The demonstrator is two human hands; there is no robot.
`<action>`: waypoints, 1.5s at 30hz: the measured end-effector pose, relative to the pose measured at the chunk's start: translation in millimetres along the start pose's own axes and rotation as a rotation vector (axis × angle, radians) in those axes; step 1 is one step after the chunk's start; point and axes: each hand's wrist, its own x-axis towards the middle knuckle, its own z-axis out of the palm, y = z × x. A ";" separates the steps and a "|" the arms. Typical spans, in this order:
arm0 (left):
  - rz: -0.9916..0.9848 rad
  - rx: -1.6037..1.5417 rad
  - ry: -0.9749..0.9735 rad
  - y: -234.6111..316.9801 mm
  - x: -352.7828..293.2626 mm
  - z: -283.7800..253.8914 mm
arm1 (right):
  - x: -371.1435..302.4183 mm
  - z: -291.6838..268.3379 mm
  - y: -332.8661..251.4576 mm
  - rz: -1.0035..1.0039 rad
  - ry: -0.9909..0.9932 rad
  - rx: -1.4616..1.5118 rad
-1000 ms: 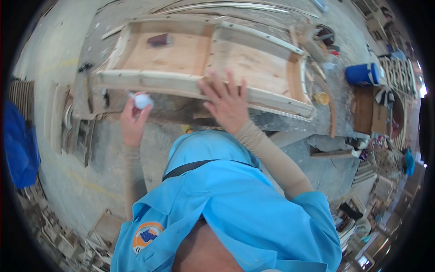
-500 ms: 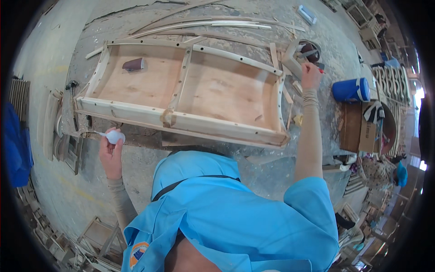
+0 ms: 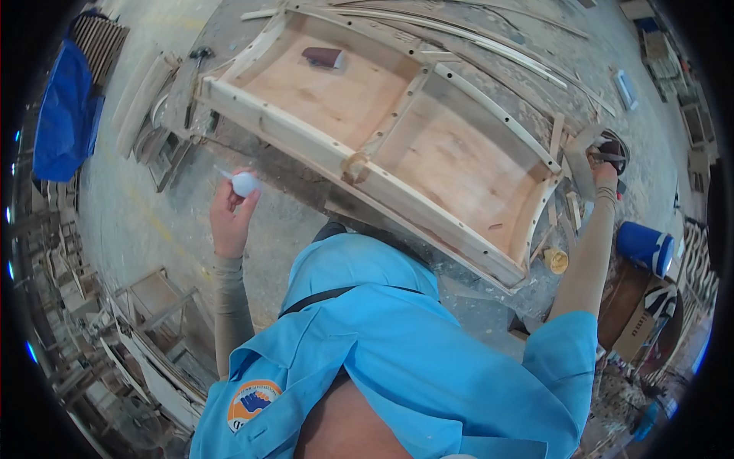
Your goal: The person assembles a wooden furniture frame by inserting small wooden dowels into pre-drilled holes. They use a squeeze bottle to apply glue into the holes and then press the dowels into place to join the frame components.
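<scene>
My left hand (image 3: pixel 232 210) is closed around a small white squeeze bottle (image 3: pixel 245 183) with a thin nozzle, held off the left front of a wooden frame. My right hand (image 3: pixel 605 173) reaches to a dark round container (image 3: pixel 612 150) at the right, beside a pale angled piece of wood (image 3: pixel 582 159). Its fingers are hidden, so what they hold or touch cannot be made out. Between my hands lies the curved wooden frame (image 3: pixel 298 141), with a plywood panel, a middle crosspiece and holes along its rails. A maroon tapered piece (image 3: pixel 323 57) rests in its left bay.
A hammer (image 3: pixel 196 57) lies left of the frame. Long wood strips (image 3: pixel 489 47) are scattered behind it. A yellow lump or small tub (image 3: pixel 556 261) and a blue jug (image 3: pixel 644 248) stand at the right, near a cardboard box (image 3: pixel 638 329). Stacked wooden parts (image 3: pixel 141 99) stand at the left.
The view has turned, so the frame now slants down to the right. My right hand has gone from above the angled wood to the dark container. My left hand still holds the bottle.
</scene>
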 end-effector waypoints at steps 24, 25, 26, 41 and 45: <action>0.069 -0.102 -0.191 -18.2 31.6 -24.0 | -406.7 -151.5 -359.2 -0.775 0.255 1.144; 0.079 -0.105 -0.205 -21.0 33.7 -25.0 | -410.8 -149.7 -364.9 -0.769 0.280 1.110; 0.089 -0.109 -0.219 -23.3 35.3 -26.1 | -412.6 -146.3 -370.3 -0.773 0.332 1.084; 0.202 -0.149 -0.237 -38.4 47.8 -28.5 | -427.4 -125.1 -376.2 -0.877 0.604 0.516; 0.163 -0.092 -0.340 -33.4 50.4 -34.8 | -440.9 -111.0 -367.1 -0.772 0.534 0.229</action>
